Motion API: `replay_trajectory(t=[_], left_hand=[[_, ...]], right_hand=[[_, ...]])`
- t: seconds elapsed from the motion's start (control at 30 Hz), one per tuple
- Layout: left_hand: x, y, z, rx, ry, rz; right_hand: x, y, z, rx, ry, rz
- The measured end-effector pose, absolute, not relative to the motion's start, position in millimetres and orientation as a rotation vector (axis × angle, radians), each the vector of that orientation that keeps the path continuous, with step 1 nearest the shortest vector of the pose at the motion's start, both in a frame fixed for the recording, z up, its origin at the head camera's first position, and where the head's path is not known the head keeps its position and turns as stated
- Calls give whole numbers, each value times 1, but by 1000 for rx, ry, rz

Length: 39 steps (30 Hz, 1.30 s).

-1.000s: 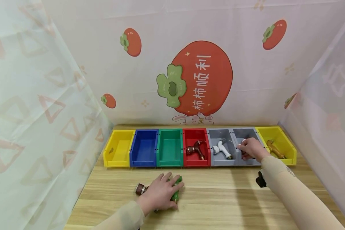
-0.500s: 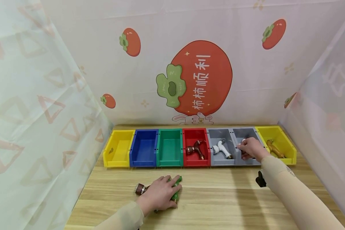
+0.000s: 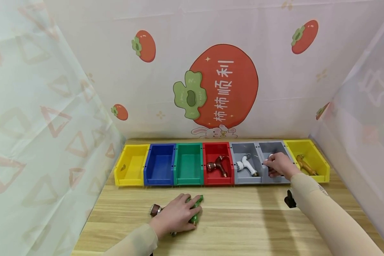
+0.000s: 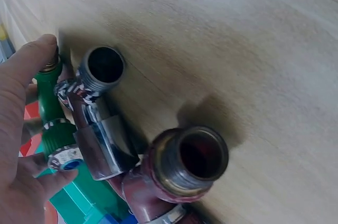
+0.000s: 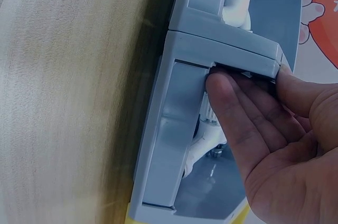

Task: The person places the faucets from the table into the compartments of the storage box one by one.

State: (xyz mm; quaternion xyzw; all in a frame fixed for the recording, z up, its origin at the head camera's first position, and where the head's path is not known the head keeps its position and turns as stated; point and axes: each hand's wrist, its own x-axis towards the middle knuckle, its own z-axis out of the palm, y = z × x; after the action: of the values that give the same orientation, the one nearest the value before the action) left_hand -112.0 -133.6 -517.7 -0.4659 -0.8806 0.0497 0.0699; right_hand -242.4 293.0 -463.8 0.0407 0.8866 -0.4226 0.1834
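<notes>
Wood-grained counter (image 3: pixel 236 220), with the right grey bin (image 5: pixel 174 139) on it, its side wall pinched by the right hand (image 3: pixel 280 165). Well apart, the left hand (image 3: pixel 176 217) has thumb and fingers about the green tap (image 4: pixel 53 97) on the counter. Brown tap (image 4: pixel 148 195): dark and glossy, knob pointing left. Chrome tap (image 4: pixel 108 145): shiny, lying between those two. Green tap: speckled cap, long axis slanting away rightward, brass end toward the person. White tap (image 5: pixel 207 135): inside the bin, partly hidden.

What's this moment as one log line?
Left hand: grips green tap | right hand: pinches gray bin's wall | white tap: inside that bin
</notes>
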Motion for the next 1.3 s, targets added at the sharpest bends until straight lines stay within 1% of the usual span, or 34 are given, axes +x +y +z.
replay_trajectory(t=[0.23, 0.57, 1.0, 1.3], left_hand=[[-118, -136, -514, -1420, -2591, 141], [-131, -136, -505, -1315, -2561, 59], [-157, -142, -503, -1091, -2451, -33], [-171, -141, -494, -900, -2606, -43]], right_hand=[[-243, 293, -463, 123, 2507, -1177], [-242, 293, -462, 121, 2495, -1187], [-243, 294, -466, 143, 2476, -1211], [-244, 295, -467, 147, 2476, -1209]])
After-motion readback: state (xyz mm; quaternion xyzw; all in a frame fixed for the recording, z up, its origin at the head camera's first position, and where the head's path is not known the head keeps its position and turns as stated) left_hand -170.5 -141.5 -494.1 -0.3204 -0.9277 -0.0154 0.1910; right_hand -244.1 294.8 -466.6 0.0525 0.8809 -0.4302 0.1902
